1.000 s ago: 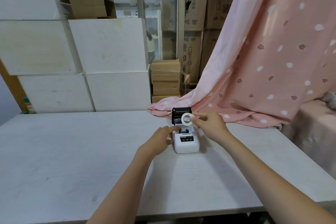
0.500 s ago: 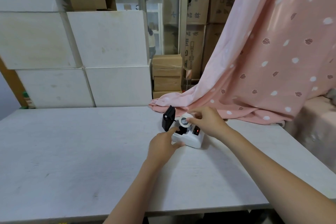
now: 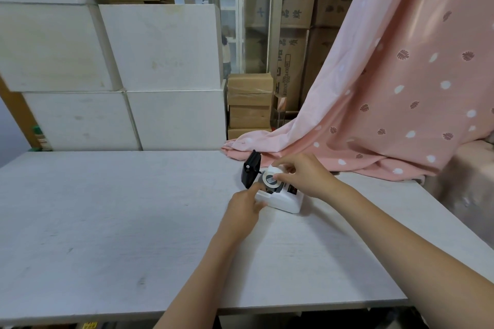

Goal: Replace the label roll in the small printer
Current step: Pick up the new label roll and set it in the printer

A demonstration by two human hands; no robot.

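A small white printer point(image 3: 283, 201) lies on the white table point(image 3: 120, 222), turned at an angle, with its black lid point(image 3: 250, 170) swung up and open at the far left end. My right hand point(image 3: 302, 176) pinches a white label roll point(image 3: 270, 178) by thumb and fingers, right over the open paper bay. My left hand point(image 3: 244, 208) rests against the printer's near left side, index finger pointing into the bay beside the roll. The inside of the bay is mostly hidden by the roll and fingers.
A pink patterned cloth point(image 3: 387, 88) drapes down onto the table's far right corner, just behind the printer. White boxes point(image 3: 160, 75) and brown cartons point(image 3: 250, 104) are stacked behind the table. The table's right edge runs close by.
The printer has been turned from square-on to an angle, lid pointing left. The roll stays in my right hand and has dropped closer to the open bay. The camera view shifted slightly.
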